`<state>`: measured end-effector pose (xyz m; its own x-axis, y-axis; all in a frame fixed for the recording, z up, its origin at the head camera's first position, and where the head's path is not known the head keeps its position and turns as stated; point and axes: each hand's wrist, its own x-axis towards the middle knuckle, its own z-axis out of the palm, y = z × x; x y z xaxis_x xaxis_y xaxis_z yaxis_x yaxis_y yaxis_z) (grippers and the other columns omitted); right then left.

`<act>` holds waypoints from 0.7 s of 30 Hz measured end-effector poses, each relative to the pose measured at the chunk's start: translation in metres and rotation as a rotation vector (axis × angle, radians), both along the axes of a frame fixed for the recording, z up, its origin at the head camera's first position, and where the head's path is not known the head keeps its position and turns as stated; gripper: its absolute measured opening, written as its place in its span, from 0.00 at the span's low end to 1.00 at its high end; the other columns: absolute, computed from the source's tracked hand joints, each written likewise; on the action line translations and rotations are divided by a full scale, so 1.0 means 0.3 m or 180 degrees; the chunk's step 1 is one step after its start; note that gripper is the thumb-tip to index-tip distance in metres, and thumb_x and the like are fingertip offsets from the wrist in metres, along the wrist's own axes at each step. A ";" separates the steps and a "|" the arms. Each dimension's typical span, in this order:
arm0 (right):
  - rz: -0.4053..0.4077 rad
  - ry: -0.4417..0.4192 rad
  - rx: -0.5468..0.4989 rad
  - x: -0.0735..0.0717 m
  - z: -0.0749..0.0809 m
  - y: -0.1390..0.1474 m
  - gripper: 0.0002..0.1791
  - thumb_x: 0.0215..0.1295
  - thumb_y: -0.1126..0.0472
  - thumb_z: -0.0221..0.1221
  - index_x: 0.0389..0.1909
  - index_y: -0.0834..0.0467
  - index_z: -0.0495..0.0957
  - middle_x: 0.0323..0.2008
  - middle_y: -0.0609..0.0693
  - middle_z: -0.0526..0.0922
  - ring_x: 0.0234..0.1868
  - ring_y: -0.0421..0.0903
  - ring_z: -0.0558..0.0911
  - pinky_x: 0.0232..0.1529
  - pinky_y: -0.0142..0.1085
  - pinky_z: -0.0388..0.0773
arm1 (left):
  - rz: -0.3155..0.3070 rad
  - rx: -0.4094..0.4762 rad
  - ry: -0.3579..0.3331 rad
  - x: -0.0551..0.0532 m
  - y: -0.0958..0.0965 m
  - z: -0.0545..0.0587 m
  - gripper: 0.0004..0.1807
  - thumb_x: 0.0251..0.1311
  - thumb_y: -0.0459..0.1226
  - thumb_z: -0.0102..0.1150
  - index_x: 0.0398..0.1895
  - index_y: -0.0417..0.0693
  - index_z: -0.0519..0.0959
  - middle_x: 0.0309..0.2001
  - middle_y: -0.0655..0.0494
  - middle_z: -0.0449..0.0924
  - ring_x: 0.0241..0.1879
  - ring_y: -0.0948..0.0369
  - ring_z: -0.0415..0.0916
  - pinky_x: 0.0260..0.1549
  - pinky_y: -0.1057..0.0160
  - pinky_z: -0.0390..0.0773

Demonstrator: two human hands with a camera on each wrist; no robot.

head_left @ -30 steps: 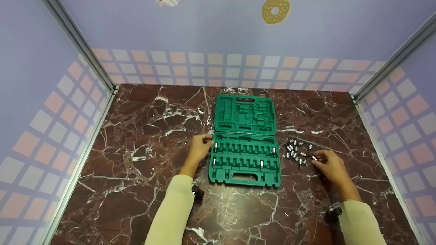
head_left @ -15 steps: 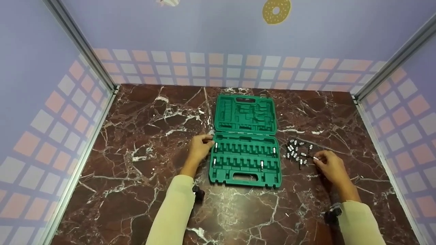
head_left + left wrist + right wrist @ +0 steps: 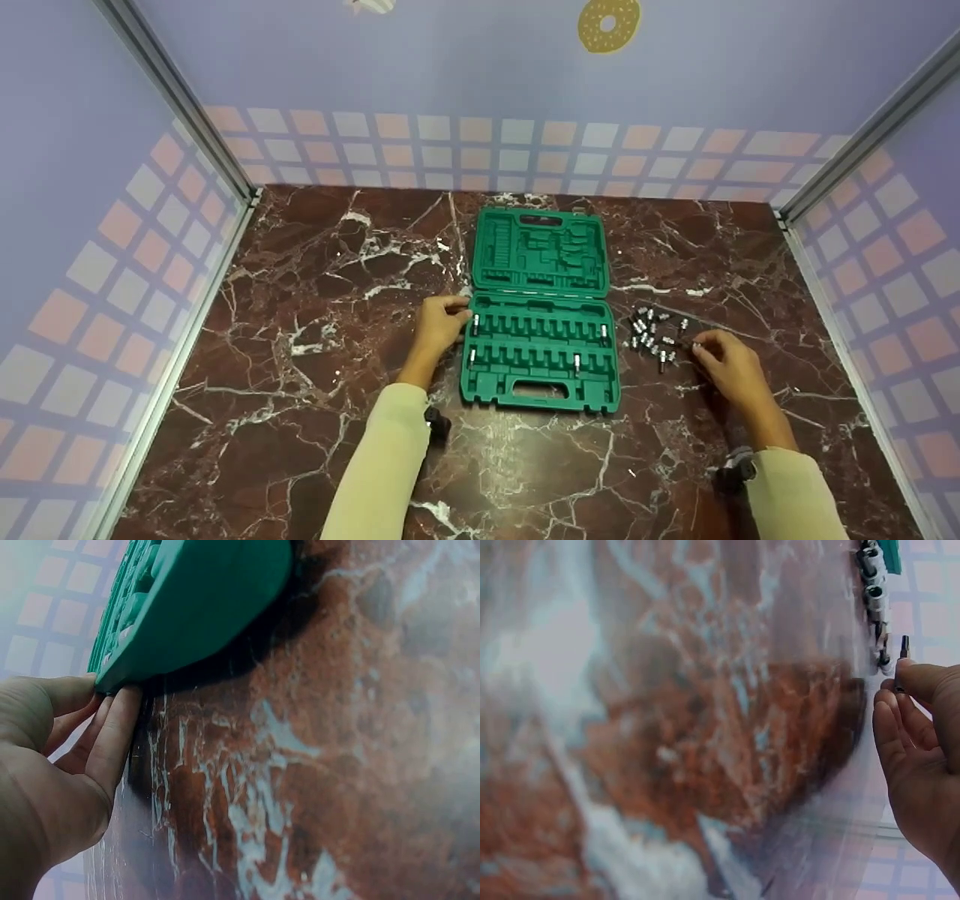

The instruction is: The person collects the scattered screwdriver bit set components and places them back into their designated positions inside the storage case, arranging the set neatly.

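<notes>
A green plastic tool case (image 3: pixel 491 388) lies unfolded in the middle of the table. My left hand (image 3: pixel 437 328) holds its left edge; in the left wrist view the thumb is at the upper edge and fingers reach below it. A few silver bit sockets (image 3: pixel 577 364) stand in slots of its near half. To the right of the case, my right hand (image 3: pixel 735 370) pinches one bit socket (image 3: pixel 904 649) between thumb and fingers, its dark tip pointing up in the right wrist view. Beside that hand lies a loose pile of bit sockets (image 3: pixel 663 357).
The dark red marbled table (image 3: pixel 322 420) has light veins. Purple panels with pink and white squares stand behind it (image 3: pixel 480 60) and along both sides. The case's lid half (image 3: pixel 501 244), with moulded recesses, lies flat toward the back.
My right hand has drawn slightly back from the pile, and the bit socket in its fingers has turned, now mostly covered by them in the head view. The left hand stays at the case.
</notes>
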<state>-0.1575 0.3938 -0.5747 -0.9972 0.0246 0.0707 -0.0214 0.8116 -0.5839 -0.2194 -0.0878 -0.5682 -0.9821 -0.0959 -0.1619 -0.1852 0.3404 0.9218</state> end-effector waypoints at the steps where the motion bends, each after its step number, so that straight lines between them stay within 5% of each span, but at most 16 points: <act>1: 0.0003 -0.0017 -0.0021 0.001 0.006 -0.004 0.11 0.76 0.60 0.60 0.51 0.62 0.80 0.47 0.62 0.85 0.46 0.59 0.82 0.48 0.51 0.77 | 0.0011 0.0009 0.0009 0.001 0.001 0.000 0.13 0.67 0.31 0.66 0.53 0.45 0.88 0.44 0.46 0.88 0.41 0.53 0.86 0.29 0.60 0.89; 6: 0.0007 -0.0023 -0.0093 0.001 0.028 -0.021 0.11 0.76 0.59 0.61 0.53 0.59 0.81 0.48 0.61 0.87 0.47 0.57 0.84 0.49 0.49 0.79 | 0.0051 -0.0015 -0.0011 0.008 0.005 -0.002 0.13 0.67 0.32 0.66 0.52 0.46 0.89 0.44 0.47 0.87 0.40 0.55 0.85 0.29 0.61 0.88; 14: 0.0128 0.0269 -0.0435 -0.023 0.052 -0.073 0.10 0.69 0.66 0.66 0.49 0.62 0.84 0.44 0.61 0.88 0.39 0.25 0.78 0.40 0.16 0.74 | 0.0060 -0.0129 0.0038 0.007 0.010 0.001 0.13 0.66 0.32 0.67 0.52 0.47 0.89 0.43 0.47 0.88 0.37 0.54 0.86 0.25 0.63 0.87; 21: 0.0328 0.0266 -0.0889 -0.038 0.083 -0.144 0.11 0.69 0.69 0.65 0.50 0.65 0.85 0.46 0.63 0.87 0.39 0.26 0.80 0.39 0.18 0.78 | 0.0048 -0.0158 0.0046 -0.001 0.008 0.008 0.12 0.66 0.31 0.67 0.51 0.48 0.89 0.43 0.48 0.89 0.36 0.55 0.86 0.25 0.63 0.87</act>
<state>-0.1690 0.3508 -0.5499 -0.9865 -0.0463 0.1572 -0.1525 0.6109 -0.7769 -0.2197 -0.0855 -0.5656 -0.9827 -0.1185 -0.1424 -0.1775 0.3832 0.9064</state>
